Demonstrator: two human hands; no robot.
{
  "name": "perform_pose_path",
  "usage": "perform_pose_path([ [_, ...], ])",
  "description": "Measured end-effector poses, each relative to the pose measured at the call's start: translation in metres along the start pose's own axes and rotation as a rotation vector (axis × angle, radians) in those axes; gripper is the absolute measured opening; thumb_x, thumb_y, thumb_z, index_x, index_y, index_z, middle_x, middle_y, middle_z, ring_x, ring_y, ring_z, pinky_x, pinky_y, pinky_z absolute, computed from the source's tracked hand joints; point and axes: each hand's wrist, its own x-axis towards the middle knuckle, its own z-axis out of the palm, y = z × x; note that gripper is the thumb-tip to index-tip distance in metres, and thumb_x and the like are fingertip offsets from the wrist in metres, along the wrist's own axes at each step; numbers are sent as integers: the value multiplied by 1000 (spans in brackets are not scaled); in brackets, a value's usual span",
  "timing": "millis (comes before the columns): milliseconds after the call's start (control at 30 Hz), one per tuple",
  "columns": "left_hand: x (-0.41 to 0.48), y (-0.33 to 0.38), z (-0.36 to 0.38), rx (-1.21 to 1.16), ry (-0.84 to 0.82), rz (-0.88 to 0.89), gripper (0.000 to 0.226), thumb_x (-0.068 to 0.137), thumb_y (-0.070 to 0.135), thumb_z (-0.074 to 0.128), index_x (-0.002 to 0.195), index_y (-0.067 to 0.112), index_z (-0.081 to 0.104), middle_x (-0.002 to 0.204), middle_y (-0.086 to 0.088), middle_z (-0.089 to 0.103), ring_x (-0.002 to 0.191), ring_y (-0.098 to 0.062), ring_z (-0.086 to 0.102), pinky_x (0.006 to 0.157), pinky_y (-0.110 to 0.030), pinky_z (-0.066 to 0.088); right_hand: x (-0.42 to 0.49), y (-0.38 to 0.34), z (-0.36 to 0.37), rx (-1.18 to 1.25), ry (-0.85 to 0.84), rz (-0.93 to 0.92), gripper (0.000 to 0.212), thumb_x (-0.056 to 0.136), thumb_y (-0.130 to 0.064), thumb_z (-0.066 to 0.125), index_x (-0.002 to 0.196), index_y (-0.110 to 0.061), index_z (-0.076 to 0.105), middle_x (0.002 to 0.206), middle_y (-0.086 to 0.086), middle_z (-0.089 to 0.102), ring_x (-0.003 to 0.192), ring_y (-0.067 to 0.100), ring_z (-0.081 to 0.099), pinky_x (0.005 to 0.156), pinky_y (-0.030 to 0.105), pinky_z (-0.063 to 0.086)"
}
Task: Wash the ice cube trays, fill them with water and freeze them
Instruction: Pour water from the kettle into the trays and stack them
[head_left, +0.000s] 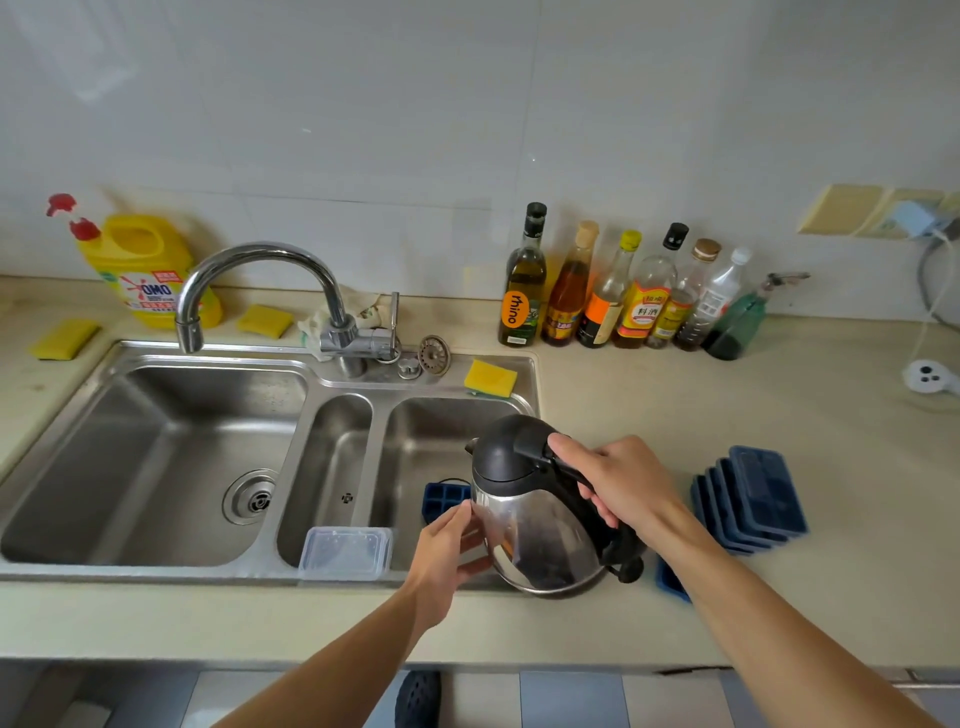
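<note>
The kettle (535, 535) is held over the near right corner of the sink (156, 349), tipped left, with its spout toward the right basin.

- Right hand (623, 483): wrapped around the black handle (569, 470), thumb on top by the lid.
- Left hand (447, 551): fingers laid flat against the steel wall, steadying it and gripping nothing.

One blue tray (441, 499) lies in the right basin just under the spout, mostly hidden by the kettle. A stack (753, 499) of blue trays sits on the counter (675, 405) to the right, near the edge. Another blue piece (672, 579) shows under the right forearm. A clear box (345, 551) rests on the near sink rim.

Handling notes, as judgement:

1. The kettle probably carries water, so it is likely heavy and front-loaded when tilted. Carry the weight at the handle and guide with the other hand only.
2. The steel wall looks smooth and may be slippery when wet.
3. The trays look like thin moulded plastic or silicone, light and possibly flexible. Once filled, lift one by both short ends and keep it level, as the shallow cells will likely spill.
4. Whether water is running from the spout cannot be told.
</note>
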Motion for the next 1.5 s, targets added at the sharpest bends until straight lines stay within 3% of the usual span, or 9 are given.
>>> perform_pose_path([
  [467, 5, 15, -20, -1, -27, -61, 41, 107, 30, 45, 80, 12, 70, 109, -13, 76, 106, -31, 71, 79, -36, 61, 22, -24, 20, -68, -50, 11, 64, 92, -61, 62, 55, -10, 60, 43, -1, 54, 35, 13, 47, 48, 24, 47],
  [767, 7, 19, -22, -7, -70, -76, 44, 108, 28, 41, 79, 11, 70, 108, -16, 75, 100, -29, 74, 77, -33, 60, 28, -27, 23, -105, -45, 27, 67, 91, -65, 58, 55, -9, 61, 42, 1, 53, 36, 16, 47, 56, 31, 49],
  [1067, 5, 18, -25, -4, -129, -60, 49, 108, 28, 35, 78, 7, 66, 109, -20, 75, 96, -30, 75, 76, -28, 59, 27, -30, 26, -105, -51, 42, 65, 93, -62, 59, 54, -10, 60, 41, -1, 53, 35, 15, 46, 53, 29, 48],
  [1500, 3, 17, -24, 30, -69, -90, 49, 109, 29, 38, 78, 12, 71, 109, -13, 76, 100, -26, 75, 79, -31, 59, 28, -30, 27, -125, -58, 46, 66, 93, -63, 59, 55, -9, 61, 41, -1, 53, 34, 14, 46, 54, 29, 48],
])
